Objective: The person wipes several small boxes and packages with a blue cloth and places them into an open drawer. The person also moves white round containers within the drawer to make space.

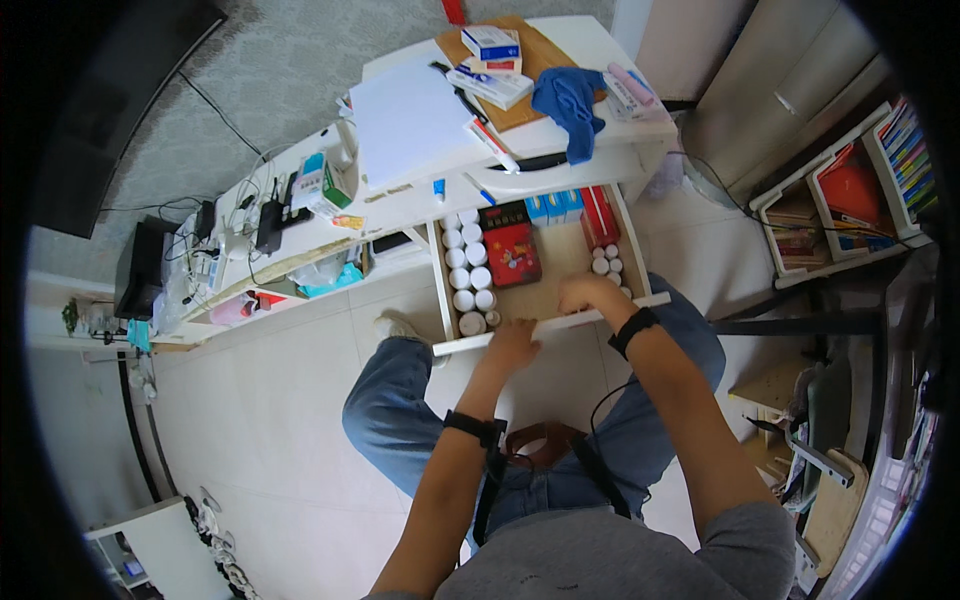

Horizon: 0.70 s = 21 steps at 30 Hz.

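Note:
In front of me a white drawer (547, 327) is pulled out from under a white desk. My left hand (514, 345) rests on its front edge, near the left corner. Inside the drawer, toward the right, is my right hand (589, 294), its fingers bent down; whether it holds anything is hidden. White-capped bottles (470, 257) stand in two rows along the left wall. Smaller white bottles (606, 262) are grouped at the right, beside my right hand. A red tin or box (513, 253), blue-and-white boxes (555, 206) and red boxes (598, 214) sit farther back.
On the desk lie white paper (412, 112), a brown board (551, 52) with medicine boxes (491, 43), and a blue cloth (568, 101). Cables and a green-and-white box (328, 187) occupy the left. A bookshelf (840, 195) stands right, and a dark metal frame (802, 324) is beside my leg.

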Available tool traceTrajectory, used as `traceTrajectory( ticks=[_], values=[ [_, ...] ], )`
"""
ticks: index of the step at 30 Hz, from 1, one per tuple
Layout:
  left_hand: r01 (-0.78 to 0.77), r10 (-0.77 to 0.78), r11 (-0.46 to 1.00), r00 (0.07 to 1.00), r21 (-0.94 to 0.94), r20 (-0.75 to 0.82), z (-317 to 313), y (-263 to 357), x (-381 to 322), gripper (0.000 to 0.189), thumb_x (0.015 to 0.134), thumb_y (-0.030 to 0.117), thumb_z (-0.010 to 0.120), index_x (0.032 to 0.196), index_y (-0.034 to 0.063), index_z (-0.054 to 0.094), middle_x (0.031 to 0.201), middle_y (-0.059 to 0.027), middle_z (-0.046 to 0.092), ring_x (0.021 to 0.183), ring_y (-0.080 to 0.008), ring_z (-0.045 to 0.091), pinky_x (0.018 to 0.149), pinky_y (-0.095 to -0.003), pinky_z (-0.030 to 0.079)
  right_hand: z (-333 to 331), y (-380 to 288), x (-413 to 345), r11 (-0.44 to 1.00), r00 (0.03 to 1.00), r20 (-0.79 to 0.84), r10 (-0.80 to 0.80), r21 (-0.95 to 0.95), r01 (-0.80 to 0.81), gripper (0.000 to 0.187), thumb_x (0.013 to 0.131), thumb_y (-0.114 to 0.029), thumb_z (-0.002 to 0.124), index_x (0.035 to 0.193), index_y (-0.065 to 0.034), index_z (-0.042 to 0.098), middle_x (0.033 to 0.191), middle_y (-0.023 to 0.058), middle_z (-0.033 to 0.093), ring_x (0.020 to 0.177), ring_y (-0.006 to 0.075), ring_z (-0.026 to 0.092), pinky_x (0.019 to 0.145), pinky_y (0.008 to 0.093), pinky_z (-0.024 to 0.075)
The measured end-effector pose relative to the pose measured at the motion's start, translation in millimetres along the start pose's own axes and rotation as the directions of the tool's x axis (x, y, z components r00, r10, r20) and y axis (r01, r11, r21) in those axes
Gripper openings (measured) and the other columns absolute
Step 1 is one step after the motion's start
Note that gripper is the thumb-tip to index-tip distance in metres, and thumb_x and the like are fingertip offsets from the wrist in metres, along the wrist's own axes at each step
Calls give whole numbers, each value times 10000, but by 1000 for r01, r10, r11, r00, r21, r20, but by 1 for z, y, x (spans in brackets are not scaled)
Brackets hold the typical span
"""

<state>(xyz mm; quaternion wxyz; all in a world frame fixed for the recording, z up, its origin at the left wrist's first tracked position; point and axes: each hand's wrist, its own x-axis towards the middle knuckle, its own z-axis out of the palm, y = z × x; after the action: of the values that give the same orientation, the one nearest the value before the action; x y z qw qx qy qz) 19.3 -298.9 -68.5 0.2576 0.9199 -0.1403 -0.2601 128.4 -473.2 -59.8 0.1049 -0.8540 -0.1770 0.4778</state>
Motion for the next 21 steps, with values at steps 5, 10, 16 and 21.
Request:
traceTrajectory(
  ticks=[5,10,16,21],
  values=[
    [-36,36,999,993,-1,110,6,-2,-11,501,800,318,564,1229,70,487,1189,-189,516,1077,-357,504,918,-418,405,17,-7,-8,997,992,117,57,-60,-50,282,710,-226,606,797,38,652,796,155,648,627,258,594,548,364,483],
    [-3,44,990,957,-140,285,8,-9,-13,485,813,369,550,1193,69,530,1198,-189,524,1107,-343,494,939,-391,386,27,-16,-11,983,946,276,173,-107,-148,269,742,-272,586,828,-24,644,829,119,638,679,238,585,576,371,468],
    [-39,83,978,974,-205,211,4,-18,-20,471,810,416,546,1133,76,586,1142,-172,569,1078,-335,520,924,-373,397,-14,-23,-31,948,956,-93,-277,-192,255,353,818,-347,516,890,-23,637,794,154,634,684,241,587,635,357,459],
    [-90,129,987,936,-131,327,9,-20,-16,476,773,401,578,1102,57,598,1128,-181,570,1060,-337,526,911,-364,407,-103,-40,-48,920,879,-274,-391,-90,381,362,811,-357,529,758,-23,657,707,167,629,647,278,603,617,400,451]
  ],
)
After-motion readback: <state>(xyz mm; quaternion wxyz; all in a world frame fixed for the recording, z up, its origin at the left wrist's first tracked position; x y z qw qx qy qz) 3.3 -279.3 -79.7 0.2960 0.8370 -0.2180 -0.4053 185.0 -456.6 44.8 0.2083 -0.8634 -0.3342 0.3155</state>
